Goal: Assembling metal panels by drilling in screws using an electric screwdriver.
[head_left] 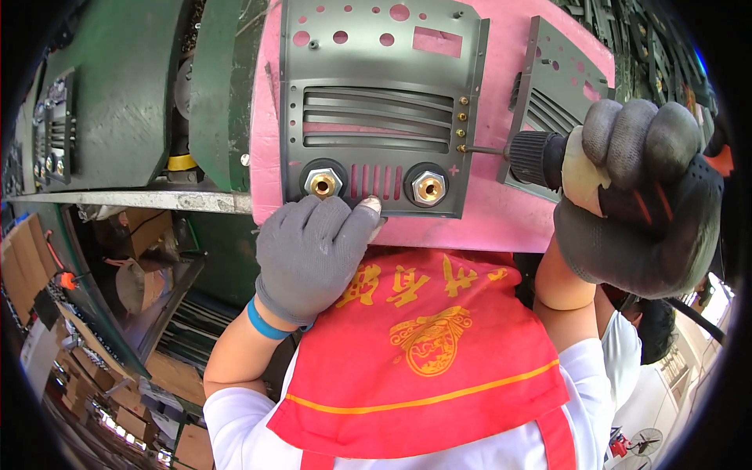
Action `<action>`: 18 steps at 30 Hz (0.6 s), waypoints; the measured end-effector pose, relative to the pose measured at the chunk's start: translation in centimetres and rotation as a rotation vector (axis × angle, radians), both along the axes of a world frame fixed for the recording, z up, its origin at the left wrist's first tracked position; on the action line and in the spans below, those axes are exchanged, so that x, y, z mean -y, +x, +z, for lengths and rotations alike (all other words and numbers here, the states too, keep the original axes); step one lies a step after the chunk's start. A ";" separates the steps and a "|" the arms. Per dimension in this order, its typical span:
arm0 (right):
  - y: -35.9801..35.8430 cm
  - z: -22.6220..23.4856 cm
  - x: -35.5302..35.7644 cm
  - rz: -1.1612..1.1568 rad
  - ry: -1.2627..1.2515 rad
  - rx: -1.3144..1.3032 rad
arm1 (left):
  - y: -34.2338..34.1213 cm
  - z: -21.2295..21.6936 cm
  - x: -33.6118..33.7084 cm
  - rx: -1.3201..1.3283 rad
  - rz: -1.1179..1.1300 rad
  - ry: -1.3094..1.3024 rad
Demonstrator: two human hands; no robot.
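Observation:
A grey metal panel (368, 64) with louvre slots and round holes lies on a pink surface (501, 229). Two brass connectors with hex nuts, a left one (322, 185) and a right one (429, 189), stick up near its lower edge. My left hand (316, 249), in a grey glove, grips that lower edge, thumb beside the small slots. In my gloved right hand (646, 184) is a powered screwdriver (536, 158), held sideways. Its thin bit reaches the lowest of several small brass screws (462, 148) along the panel's right side.
A similar grey panel (554, 83) leans at the right, close behind the screwdriver. Green metal surfaces (117, 94) and a shelf edge (141, 202) stand at the left, with cardboard (176, 377) below. Another person (623, 352) is partly visible behind my right arm.

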State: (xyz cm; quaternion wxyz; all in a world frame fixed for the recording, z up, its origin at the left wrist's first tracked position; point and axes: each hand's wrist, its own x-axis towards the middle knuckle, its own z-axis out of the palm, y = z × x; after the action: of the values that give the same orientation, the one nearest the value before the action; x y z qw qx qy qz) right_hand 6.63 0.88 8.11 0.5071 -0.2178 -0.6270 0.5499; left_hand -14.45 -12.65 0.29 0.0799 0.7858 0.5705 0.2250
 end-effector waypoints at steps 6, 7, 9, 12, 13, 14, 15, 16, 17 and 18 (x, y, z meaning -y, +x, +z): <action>0.0 -0.4 -0.9 0.158 -0.046 -0.037 | 0.2 0.2 0.3 0.021 -0.006 -0.029; 0.0 -0.5 -1.0 0.168 -0.051 -0.035 | 0.1 0.0 0.5 0.023 0.004 -0.033; 0.4 -0.7 -1.2 0.221 -0.077 0.019 | -0.2 -0.4 0.8 0.015 -0.017 -0.026; 1.3 -0.5 -1.5 0.292 -0.112 0.106 | -0.2 0.0 0.6 0.028 -0.038 -0.063; 1.3 -0.5 -1.5 0.316 -0.124 0.132 | -0.2 -0.1 0.6 0.030 -0.029 -0.067; 1.1 -0.6 -1.1 0.325 -0.127 0.132 | -0.2 -0.1 0.6 0.033 -0.029 -0.064; 0.8 -0.7 -0.6 0.234 -0.082 0.126 | -0.1 -0.2 0.7 0.036 -0.029 -0.061; 0.3 -0.8 -0.2 0.140 -0.036 0.120 | -0.2 -0.2 0.7 0.036 -0.025 -0.064; -0.8 0.5 -0.7 0.294 -0.075 0.220 | -0.2 -0.1 0.6 0.030 -0.035 -0.068; -0.8 0.4 -1.5 0.298 -0.077 0.219 | -0.3 0.0 0.6 0.022 -0.045 -0.073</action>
State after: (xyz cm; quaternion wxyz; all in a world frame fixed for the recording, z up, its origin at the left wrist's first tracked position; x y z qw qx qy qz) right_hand 5.85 2.35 8.50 0.3401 -0.2004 -0.6821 0.6155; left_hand -14.76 -13.25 0.24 0.1199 0.7925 0.5596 0.2110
